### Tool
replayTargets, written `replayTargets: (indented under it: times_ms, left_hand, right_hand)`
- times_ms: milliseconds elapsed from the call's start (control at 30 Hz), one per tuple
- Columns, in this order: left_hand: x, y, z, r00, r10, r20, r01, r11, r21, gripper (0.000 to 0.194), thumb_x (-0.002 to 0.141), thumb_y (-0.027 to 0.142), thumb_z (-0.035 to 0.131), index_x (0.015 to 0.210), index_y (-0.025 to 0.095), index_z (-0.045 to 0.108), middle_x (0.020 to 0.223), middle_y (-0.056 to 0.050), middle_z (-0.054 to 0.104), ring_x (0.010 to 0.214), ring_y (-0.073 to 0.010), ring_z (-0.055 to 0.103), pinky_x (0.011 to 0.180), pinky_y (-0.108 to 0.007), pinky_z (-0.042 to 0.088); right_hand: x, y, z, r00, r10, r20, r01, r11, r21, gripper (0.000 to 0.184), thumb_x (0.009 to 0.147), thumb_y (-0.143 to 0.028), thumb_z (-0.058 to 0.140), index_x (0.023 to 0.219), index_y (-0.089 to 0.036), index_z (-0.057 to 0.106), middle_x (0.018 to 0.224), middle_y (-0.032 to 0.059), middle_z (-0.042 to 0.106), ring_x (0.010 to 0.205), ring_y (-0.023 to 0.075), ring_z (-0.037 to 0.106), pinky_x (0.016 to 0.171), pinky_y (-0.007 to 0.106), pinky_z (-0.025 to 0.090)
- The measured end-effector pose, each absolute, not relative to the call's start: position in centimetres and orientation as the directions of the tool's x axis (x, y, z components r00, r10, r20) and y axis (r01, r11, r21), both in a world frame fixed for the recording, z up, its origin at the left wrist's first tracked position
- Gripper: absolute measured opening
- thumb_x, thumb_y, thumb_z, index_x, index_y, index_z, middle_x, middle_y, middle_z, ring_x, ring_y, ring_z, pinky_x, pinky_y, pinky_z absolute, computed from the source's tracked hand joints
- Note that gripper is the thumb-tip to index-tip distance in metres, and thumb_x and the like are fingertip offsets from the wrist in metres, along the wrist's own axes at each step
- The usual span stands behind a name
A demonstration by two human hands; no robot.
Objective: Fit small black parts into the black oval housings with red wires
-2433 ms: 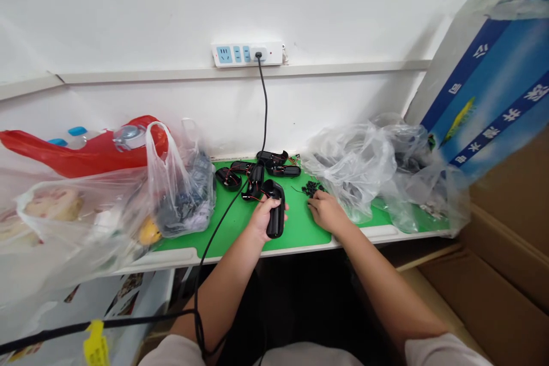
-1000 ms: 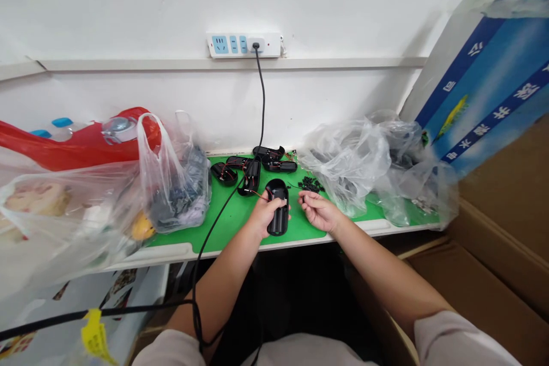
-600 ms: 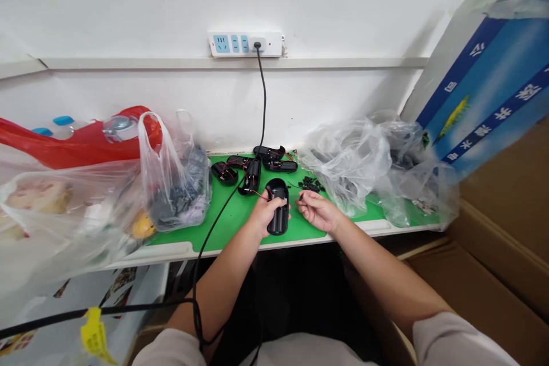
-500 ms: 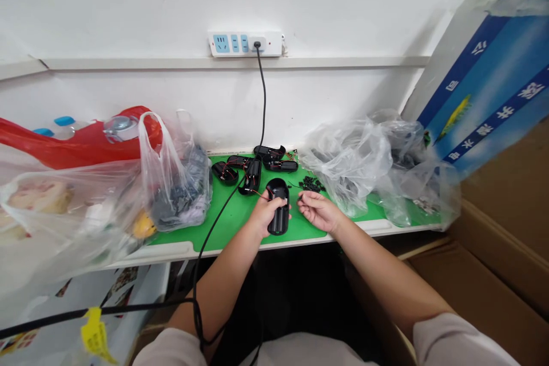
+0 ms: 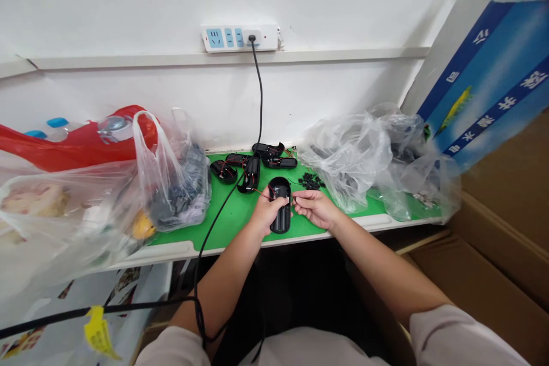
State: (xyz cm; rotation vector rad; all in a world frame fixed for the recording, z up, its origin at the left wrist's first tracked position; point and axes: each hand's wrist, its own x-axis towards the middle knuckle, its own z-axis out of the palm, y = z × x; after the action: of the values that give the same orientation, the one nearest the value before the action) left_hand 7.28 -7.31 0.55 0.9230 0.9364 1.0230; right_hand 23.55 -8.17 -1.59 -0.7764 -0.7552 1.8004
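Observation:
My left hand (image 5: 266,210) is wrapped round a black oval plastic casing (image 5: 281,218), its thumb lying across the hollow inside. A thin red wire runs from the casing's left side. Just to the right, my right hand (image 5: 315,207) pinches with thumb and forefinger close to the casing's edge; whatever is in the pinch is too small to make out. Behind it lies a heap of small black parts (image 5: 311,181). Several more black casings with red wires (image 5: 249,174) are grouped on the green mat (image 5: 231,211) beyond my left hand.
A black cable (image 5: 261,103) drops from the power strip (image 5: 240,38) and crosses the mat and my left arm. Plastic bags (image 5: 175,183) crowd the left; clear bags (image 5: 347,154) lie at right. Cardboard boxes (image 5: 501,229) and a blue printed panel (image 5: 493,74) stand on the far right.
My right hand has moved slightly left, bringing its pinched fingers up to the casing's right edge. My left hand still holds the casing. The camera view has shifted a little.

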Motion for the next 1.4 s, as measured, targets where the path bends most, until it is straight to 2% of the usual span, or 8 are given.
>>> replayTargets:
  times_ms: [200,333,500,600,867,1167,1267,1400]
  left_hand:
    - [7.5,-7.3,0.0,0.146,0.988,-0.044,-0.211,0.075,0.975,0.051,0.063,0.018,0.066,0.111,0.022,0.049,0.081,0.001,0.059,0.059,-0.011,0.058,0.058,-0.028,0.053]
    - [7.7,-7.3,-0.1,0.128,0.991,-0.047,-0.188,0.071,0.98,0.06,0.065,0.02,0.066,0.121,0.026,0.043,0.09,0.0,0.06,0.058,-0.0114,0.058,0.057,-0.029,0.051]
    - [7.7,-7.1,-0.3,0.091,0.991,0.093,-0.091,-0.085,0.992,0.056,0.064,0.019,0.068,0.117,0.02,0.049,0.096,-0.002,0.061,0.083,-0.0148,0.058,0.078,-0.029,0.047]
    - [7.6,-7.0,-0.5,0.098,0.99,0.104,-0.072,-0.097,0.993,0.055,0.065,0.019,0.067,0.118,0.019,0.049,0.099,-0.003,0.06,0.087,-0.0149,0.057,0.083,-0.029,0.044]
    - [7.7,-7.0,-0.6,0.118,0.99,0.083,-0.087,-0.073,0.994,0.055,0.067,0.019,0.065,0.119,0.019,0.048,0.101,-0.003,0.059,0.088,-0.0151,0.057,0.084,-0.029,0.043]
    - [7.6,-6.9,-0.6,0.105,0.987,0.119,-0.017,-0.117,0.993,0.054,0.065,0.019,0.066,0.116,0.018,0.048,0.097,-0.003,0.06,0.085,-0.0147,0.057,0.08,-0.028,0.045]
    - [7.6,-6.9,-0.7,0.123,0.986,0.111,-0.023,-0.109,0.994,0.051,0.066,0.019,0.065,0.114,0.019,0.049,0.091,-0.002,0.058,0.077,-0.013,0.057,0.073,-0.027,0.047]
    - [7.6,-7.1,-0.5,0.175,0.985,0.006,-0.11,0.014,0.994,0.046,0.067,0.021,0.065,0.109,0.02,0.048,0.081,0.001,0.056,0.062,-0.0114,0.056,0.058,-0.026,0.049]
  right_hand:
    - [23.1,-8.5,-1.3,-0.311,0.945,-0.099,-0.502,-0.252,-0.828,0.025,0.065,-0.026,0.077,0.082,-0.011,0.066,0.071,0.004,0.065,0.06,0.0109,0.063,0.059,0.021,0.054]
    - [23.1,-8.4,-1.2,-0.289,0.952,-0.098,-0.53,-0.244,-0.812,0.022,0.066,-0.025,0.077,0.08,-0.012,0.066,0.062,0.0009,0.061,0.054,0.0074,0.057,0.052,0.017,0.048]
    - [22.9,-8.4,-1.4,-0.298,0.947,-0.123,-0.526,-0.27,-0.806,0.023,0.065,-0.026,0.077,0.08,-0.011,0.067,0.06,0.0024,0.062,0.054,0.0094,0.059,0.055,0.02,0.051]
    - [22.9,-8.4,-1.5,-0.279,0.952,-0.125,-0.513,-0.258,-0.819,0.025,0.064,-0.026,0.078,0.08,-0.01,0.068,0.06,0.0038,0.063,0.054,0.0107,0.06,0.056,0.022,0.053]
    - [22.8,-8.3,-1.7,-0.252,0.958,-0.138,-0.491,-0.249,-0.835,0.025,0.063,-0.027,0.079,0.078,-0.01,0.068,0.06,0.0042,0.064,0.053,0.0108,0.061,0.056,0.021,0.055]
    - [22.4,-8.4,-1.8,-0.21,0.964,-0.162,-0.453,-0.242,-0.858,0.028,0.061,-0.03,0.079,0.079,-0.01,0.069,0.059,0.0038,0.064,0.052,0.0107,0.061,0.055,0.022,0.056]
    - [22.3,-8.5,-1.9,-0.198,0.969,-0.148,-0.427,-0.221,-0.877,0.029,0.063,-0.033,0.078,0.078,-0.01,0.069,0.058,0.0038,0.064,0.049,0.0104,0.06,0.052,0.022,0.055]
    - [22.3,-8.5,-1.9,-0.204,0.968,-0.149,-0.436,-0.226,-0.871,0.029,0.062,-0.033,0.078,0.075,-0.01,0.067,0.058,0.003,0.063,0.048,0.0096,0.059,0.049,0.021,0.053]
